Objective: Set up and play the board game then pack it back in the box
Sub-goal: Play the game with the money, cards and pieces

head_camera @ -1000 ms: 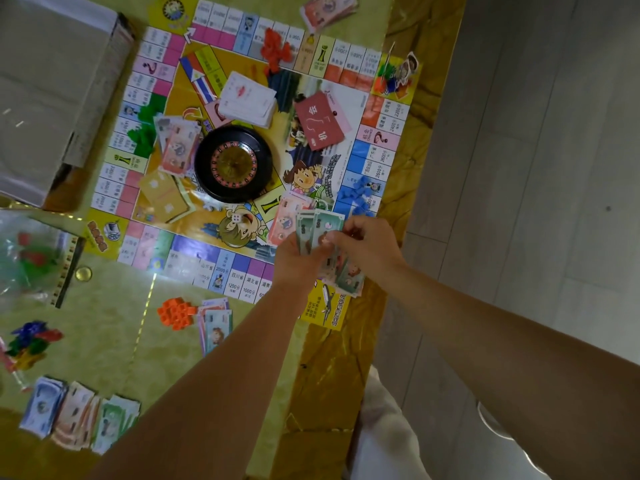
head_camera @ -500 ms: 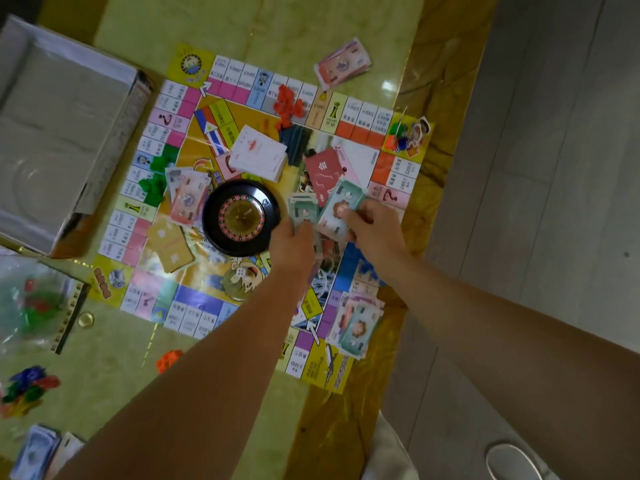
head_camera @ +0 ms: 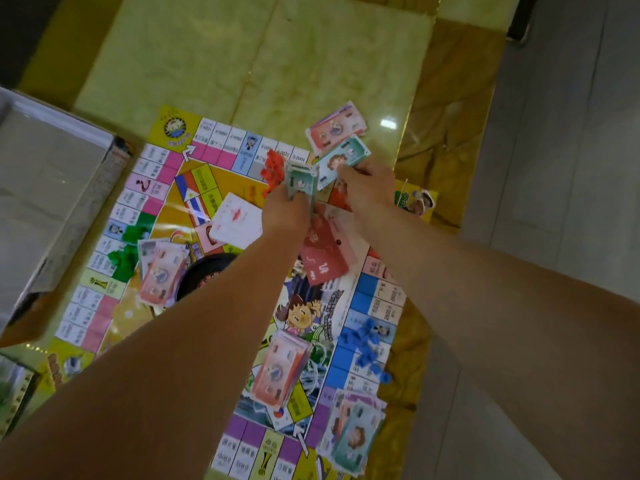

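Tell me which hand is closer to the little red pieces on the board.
Left. The left hand, gripping a stack of bills, is right beside the red pieces. The right hand, pinching one bill, is farther off, beyond that stack.

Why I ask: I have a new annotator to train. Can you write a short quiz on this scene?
1. True or false: the right hand pinches a green note.
2. The blue pieces lie: A on the board; B in a cup; C on a chair.
3. What does the left hand grip?
Key: 1 true; 2 A; 3 a stack of notes.
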A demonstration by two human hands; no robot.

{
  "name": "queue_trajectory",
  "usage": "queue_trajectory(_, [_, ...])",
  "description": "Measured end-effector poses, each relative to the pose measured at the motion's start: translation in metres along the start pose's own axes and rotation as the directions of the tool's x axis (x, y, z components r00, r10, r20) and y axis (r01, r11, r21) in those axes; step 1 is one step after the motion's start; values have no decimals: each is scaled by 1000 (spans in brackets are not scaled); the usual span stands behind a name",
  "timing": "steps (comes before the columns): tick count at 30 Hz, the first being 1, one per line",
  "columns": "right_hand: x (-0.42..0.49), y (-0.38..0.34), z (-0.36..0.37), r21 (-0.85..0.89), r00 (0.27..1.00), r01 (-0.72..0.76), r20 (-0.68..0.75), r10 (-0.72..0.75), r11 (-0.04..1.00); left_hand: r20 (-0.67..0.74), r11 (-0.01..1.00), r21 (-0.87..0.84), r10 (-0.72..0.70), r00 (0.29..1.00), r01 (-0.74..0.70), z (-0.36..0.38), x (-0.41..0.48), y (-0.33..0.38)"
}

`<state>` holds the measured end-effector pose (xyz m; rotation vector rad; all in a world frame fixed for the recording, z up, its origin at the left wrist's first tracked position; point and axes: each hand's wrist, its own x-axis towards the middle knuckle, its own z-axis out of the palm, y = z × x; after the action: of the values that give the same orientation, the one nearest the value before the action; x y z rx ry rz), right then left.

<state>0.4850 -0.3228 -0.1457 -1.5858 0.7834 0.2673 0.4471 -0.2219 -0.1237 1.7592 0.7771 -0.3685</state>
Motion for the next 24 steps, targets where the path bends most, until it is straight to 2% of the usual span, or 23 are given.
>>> queue_trajectory(5, [26, -24, 7, 92, 999, -39, -15, 41, 995, -2, 993, -118, -16, 1000, 16, 12, 20, 17])
queue_trajectory(10, [40, -33, 16, 62, 995, -93, -22, 94, 994, -12, 997, -75, -33, 999, 32, 15, 36, 27])
queue_trajectory(14, [49, -30, 15, 52, 992, -124, -6, 125, 991, 7, 991, -117, -64, 998, 64, 20, 41, 32])
queue_trajectory(21, [38, -31, 18, -60, 993, -72, -100, 66, 996, 42, 992, -115, -44, 998, 48, 15, 35, 28])
queue_trajectory(24, [28, -31, 14, -74, 998, -1, -67, -4, 997, 37, 994, -108, -12, 999, 16, 12, 28, 30])
